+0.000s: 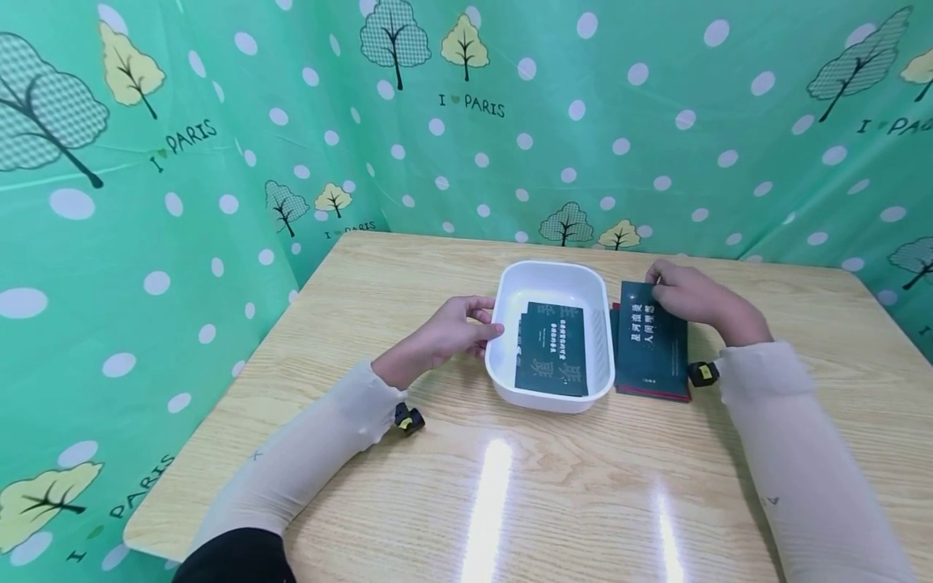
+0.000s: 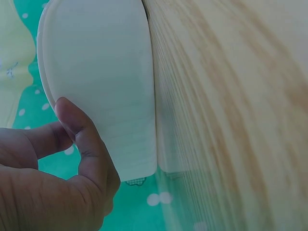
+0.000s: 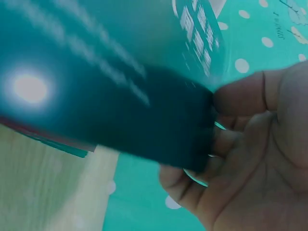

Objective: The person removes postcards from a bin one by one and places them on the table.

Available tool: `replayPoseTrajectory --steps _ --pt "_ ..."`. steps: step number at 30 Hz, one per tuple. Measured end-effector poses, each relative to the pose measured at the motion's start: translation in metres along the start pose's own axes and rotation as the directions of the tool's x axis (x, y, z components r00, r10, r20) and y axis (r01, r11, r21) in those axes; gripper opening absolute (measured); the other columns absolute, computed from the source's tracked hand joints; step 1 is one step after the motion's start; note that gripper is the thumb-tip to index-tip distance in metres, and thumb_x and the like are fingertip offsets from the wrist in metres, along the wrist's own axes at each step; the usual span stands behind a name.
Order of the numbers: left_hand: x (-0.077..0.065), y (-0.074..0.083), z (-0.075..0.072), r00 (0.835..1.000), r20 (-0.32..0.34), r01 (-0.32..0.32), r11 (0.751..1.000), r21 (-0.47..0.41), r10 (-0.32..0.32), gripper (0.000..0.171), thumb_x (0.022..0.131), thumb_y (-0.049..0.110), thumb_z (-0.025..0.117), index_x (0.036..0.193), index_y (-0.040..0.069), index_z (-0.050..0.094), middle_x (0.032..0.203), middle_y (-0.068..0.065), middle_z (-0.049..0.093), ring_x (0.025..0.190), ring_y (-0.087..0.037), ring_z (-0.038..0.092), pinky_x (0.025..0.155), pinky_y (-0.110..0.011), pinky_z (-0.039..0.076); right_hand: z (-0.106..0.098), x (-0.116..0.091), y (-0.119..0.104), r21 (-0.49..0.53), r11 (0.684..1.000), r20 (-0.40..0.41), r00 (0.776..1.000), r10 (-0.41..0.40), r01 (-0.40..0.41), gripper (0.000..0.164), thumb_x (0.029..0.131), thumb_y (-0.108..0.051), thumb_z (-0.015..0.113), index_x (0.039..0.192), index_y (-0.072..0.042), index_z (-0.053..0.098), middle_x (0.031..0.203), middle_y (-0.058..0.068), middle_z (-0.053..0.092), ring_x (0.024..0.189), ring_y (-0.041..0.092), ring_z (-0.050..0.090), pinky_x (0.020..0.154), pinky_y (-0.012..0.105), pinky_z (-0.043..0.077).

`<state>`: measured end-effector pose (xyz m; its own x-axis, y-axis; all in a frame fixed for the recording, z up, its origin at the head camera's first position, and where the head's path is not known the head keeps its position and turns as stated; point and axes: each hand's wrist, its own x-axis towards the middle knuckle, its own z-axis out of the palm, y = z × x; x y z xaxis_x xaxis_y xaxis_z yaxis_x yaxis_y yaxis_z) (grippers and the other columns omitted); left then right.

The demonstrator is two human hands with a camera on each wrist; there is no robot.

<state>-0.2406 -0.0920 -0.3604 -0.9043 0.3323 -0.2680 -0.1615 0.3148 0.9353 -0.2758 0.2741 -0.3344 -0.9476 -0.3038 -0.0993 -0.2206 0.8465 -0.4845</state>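
at the near edge of the work area, a black cuff meets the white left sleeve; the white right sleeve enters from the opposite side. a small black device is fitted at each wrist. the wood-grain table carries two bright reflections in its near half.

forward of the sleeves stands the white tray, upright on the table. inside it lie dark green booklets, stacked flat toward the near end; the lower edge of the pile projects slightly at the left. the left hand is at the tray's left side: thumb and fingers are clamped on the rim, with fingers against the outer wall.

just beside the tray, on its right, is the held booklet, dark green with pale lettering. it is positioned over a red-edged item and is tilted, far end raised. whether its near end touches the item below cannot be determined. the right hand is located at the far end of the held booklet, thumb on the cover and fingers beneath, clamped on the edge.

beyond the table's far edge hangs a green curtain printed with white dots, trees and lettering.
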Motion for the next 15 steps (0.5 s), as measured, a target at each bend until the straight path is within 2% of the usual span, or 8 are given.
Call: replayPoseTrajectory --steps 5,15 --pt "0.001 0.001 0.000 1.000 0.000 -0.001 1.000 -0.011 0.001 0.049 0.094 0.008 0.065 0.139 0.005 0.046 0.109 -0.011 0.049 0.073 -0.019 0.060 0.062 -0.031 0.056 0.005 0.004 0.005 -0.035 0.999 0.063 0.997 -0.033 0.036 0.024 0.093 -0.006 0.047 0.113 0.006 0.051 0.099 0.020 0.058 0.083 0.030 0.053 0.067 0.038 0.046" --pt "0.001 0.001 0.000 1.000 0.009 -0.005 1.000 -0.007 0.005 0.048 0.094 0.008 0.065 0.138 0.005 0.047 0.108 -0.011 0.049 0.072 -0.020 0.060 0.064 -0.034 0.057 0.012 0.005 0.009 -0.091 0.994 0.142 0.989 -0.050 0.064 0.024 0.093 -0.005 0.061 0.115 0.005 0.059 0.107 0.021 0.063 0.090 0.030 0.057 0.084 0.051 0.050"
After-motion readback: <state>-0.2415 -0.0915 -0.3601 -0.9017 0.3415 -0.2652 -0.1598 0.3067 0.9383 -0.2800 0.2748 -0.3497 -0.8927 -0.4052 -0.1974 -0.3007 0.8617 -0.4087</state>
